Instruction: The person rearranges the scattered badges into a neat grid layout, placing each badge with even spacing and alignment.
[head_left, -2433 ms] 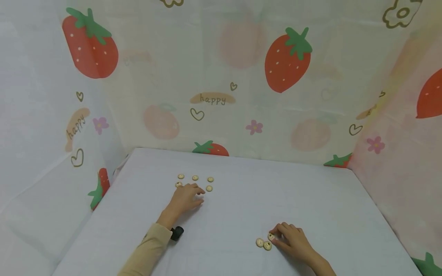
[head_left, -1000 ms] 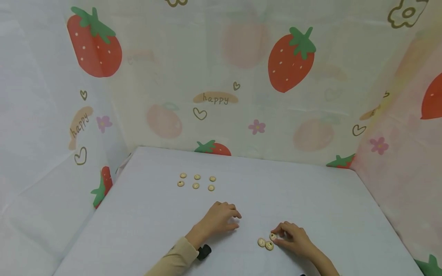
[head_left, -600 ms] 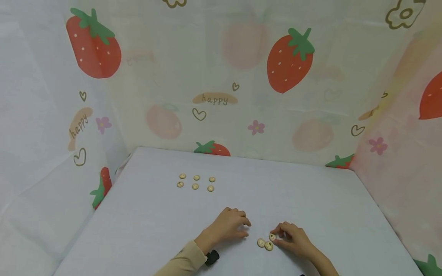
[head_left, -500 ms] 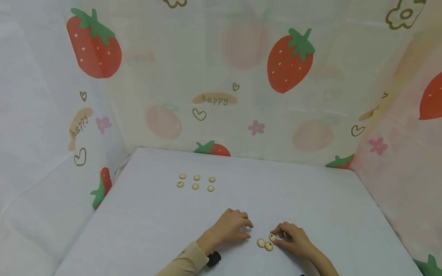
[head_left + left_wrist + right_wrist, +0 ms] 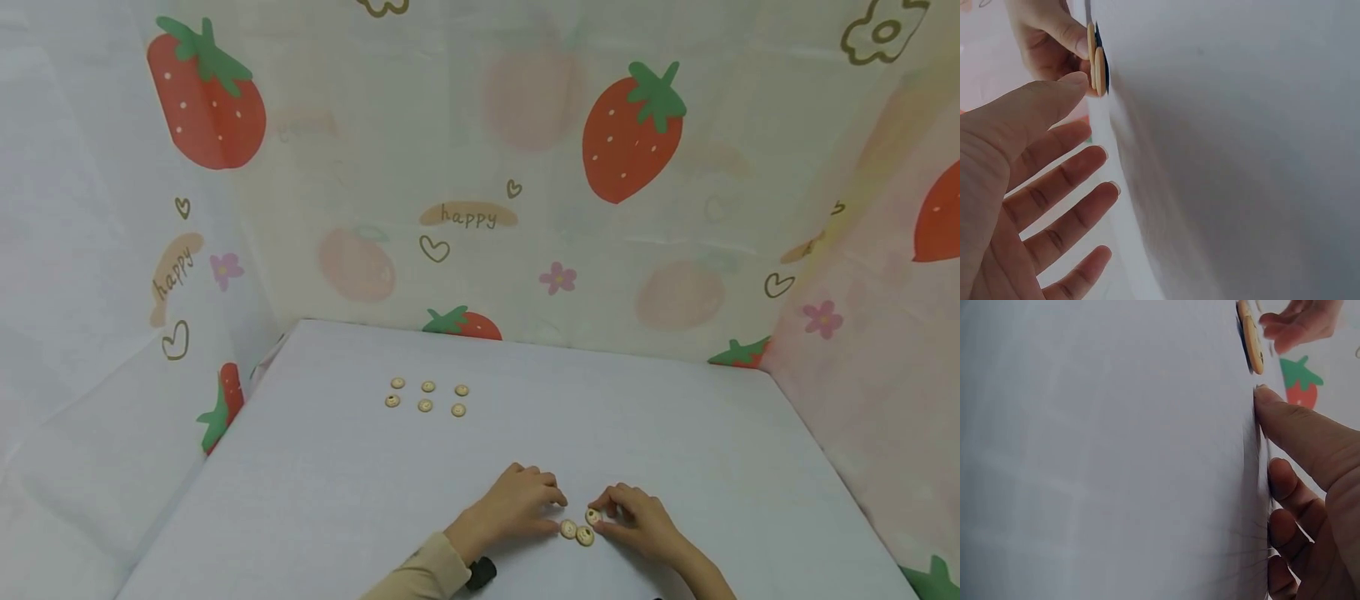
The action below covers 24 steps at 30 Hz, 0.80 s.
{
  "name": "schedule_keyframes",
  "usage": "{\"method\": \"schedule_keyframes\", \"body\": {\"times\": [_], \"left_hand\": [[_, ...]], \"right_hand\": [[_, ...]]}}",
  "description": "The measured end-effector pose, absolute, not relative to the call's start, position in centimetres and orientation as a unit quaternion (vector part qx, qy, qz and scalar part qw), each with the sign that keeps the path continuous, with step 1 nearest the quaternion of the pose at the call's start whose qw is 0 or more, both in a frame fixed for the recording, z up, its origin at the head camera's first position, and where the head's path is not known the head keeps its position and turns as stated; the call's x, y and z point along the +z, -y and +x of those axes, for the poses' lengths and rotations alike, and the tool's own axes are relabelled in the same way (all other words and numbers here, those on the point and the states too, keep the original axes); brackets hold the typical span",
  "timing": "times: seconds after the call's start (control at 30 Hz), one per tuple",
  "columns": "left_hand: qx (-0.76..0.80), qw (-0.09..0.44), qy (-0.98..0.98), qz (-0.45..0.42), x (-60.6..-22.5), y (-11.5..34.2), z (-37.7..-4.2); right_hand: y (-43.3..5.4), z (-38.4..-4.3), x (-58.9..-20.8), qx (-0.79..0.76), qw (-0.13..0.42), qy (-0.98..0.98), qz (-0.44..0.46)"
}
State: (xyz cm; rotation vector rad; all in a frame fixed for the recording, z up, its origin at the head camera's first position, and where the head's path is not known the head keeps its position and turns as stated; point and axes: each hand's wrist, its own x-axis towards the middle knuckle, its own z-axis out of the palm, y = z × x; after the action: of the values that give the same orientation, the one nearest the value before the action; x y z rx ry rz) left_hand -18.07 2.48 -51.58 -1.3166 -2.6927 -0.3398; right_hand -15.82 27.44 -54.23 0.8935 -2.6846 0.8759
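Note:
Three small round pale wooden discs with dark markings lie close together on the white tabletop. My right hand [image 5: 637, 521] holds the rightmost wooden disc [image 5: 593, 517] between thumb and index finger; that grip is hidden in the right wrist view. Just left of it are the left disc [image 5: 568, 529] and the front disc [image 5: 585, 536], which touch or nearly touch. My left hand [image 5: 517, 504] hovers beside the left disc, thumb tip close to it. In the left wrist view, the fingers [image 5: 1072, 215] of that hand are spread and relaxed, with nothing between them.
Farther back on the white table [image 5: 675, 417], several matching discs [image 5: 425, 406] lie in two rows. Behind and on both sides hang cloth walls [image 5: 465, 125] printed with strawberries. A black wrist camera [image 5: 482, 573] sits under the left cuff.
From the rows of discs at the back, my left hand has moved right and nearer, up to the three front discs. My right hand has stayed in place with its disc.

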Motion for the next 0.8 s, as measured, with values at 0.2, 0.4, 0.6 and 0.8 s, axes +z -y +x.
{"method": "schedule_keyframes", "body": {"times": [0.2,0.4,0.6,0.8], "left_hand": [[-0.112,0.059,0.891,-0.437,-51.7,-3.0,-17.9],[-0.103,0.052,0.893,-0.435,-51.5,-3.3,-17.6],[-0.095,0.057,0.893,-0.437,-51.3,-3.4,-17.3],[-0.085,0.054,0.891,-0.443,-51.5,-3.8,-17.4]], "right_hand": [[-27.4,-15.8,-54.3,0.297,0.088,0.904,0.294],[-27.4,-15.8,-54.1,0.296,0.082,0.906,0.29],[-27.4,-15.8,-54.1,0.3,0.08,0.906,0.287],[-27.3,-15.8,-54.2,0.302,0.082,0.906,0.286]]}}
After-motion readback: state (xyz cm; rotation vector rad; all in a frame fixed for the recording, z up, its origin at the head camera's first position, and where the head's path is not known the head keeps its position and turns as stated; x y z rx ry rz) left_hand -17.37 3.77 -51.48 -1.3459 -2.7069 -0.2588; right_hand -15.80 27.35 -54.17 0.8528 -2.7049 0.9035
